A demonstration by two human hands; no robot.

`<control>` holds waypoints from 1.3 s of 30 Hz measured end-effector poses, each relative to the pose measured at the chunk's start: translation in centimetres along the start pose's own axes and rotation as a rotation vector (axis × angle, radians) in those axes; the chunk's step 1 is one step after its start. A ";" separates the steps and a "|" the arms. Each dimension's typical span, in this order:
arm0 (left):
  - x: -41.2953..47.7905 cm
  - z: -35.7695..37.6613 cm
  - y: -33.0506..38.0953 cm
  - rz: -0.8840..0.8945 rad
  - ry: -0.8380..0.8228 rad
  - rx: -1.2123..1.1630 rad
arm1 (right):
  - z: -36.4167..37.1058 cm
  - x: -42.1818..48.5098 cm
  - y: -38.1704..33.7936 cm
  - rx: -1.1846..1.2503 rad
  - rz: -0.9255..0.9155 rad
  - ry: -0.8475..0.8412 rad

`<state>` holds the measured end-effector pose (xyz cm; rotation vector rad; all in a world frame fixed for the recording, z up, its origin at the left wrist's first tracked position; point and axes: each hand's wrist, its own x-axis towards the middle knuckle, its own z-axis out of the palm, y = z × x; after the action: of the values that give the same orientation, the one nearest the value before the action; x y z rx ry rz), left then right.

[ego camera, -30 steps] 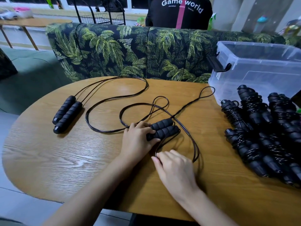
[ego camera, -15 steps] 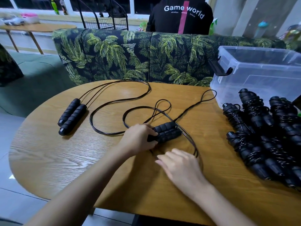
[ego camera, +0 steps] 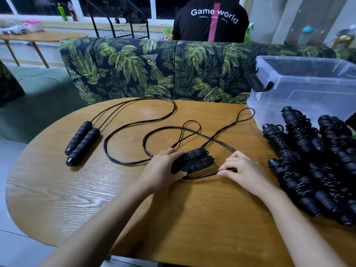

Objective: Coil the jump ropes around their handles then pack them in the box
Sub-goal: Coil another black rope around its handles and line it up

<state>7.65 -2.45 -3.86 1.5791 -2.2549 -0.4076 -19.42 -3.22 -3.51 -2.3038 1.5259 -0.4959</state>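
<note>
The right hand [ego camera: 243, 170], flat before, now pinches the rope [ego camera: 204, 176] beside the handles [ego camera: 194, 158].

The left hand [ego camera: 163, 167] covers the near ends of the handles [ego camera: 196, 157] it grips, and the fingers of the right hand [ego camera: 243, 168] hide the stretch of cord [ego camera: 200, 177] they pinch. The pile of coiled ropes [ego camera: 312, 170] and the clear box [ego camera: 308, 78] both run off the right edge (the ropes in the pile are too tangled to count), while the left forearm [ego camera: 92, 228] and the right forearm [ego camera: 302, 228] are cut by the bottom edge. Behind the sofa [ego camera: 154, 70] a person [ego camera: 229, 29] is cut off by the top edge and hidden below by the sofa back, and the small print on the shirt [ego camera: 185, 27] is too small to read.
</note>
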 end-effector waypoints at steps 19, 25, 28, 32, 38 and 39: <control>-0.6 1.3 -0.5 0.199 0.085 -0.028 | 1.0 0.6 3.8 0.004 -0.154 0.120; -1.1 -0.6 0.1 0.191 0.132 -0.307 | 0.4 1.1 3.8 0.008 -0.081 0.050; -2.0 -1.9 2.3 0.330 -0.033 -0.133 | -1.6 3.4 1.9 0.014 0.067 -0.073; -2.1 -2.2 6.0 0.324 -0.065 0.248 | -3.9 7.3 -2.8 0.025 0.090 -0.121; -1.4 -0.5 5.1 -0.065 0.044 0.379 | -4.8 5.7 -10.0 -0.070 0.077 0.052; -1.3 -0.7 4.8 -0.096 0.044 0.397 | -4.4 4.7 -10.8 -0.089 0.068 0.074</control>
<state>4.34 0.32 -1.39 1.8690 -2.3349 0.0594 -11.04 -3.91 5.82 -2.3142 1.6875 -0.5103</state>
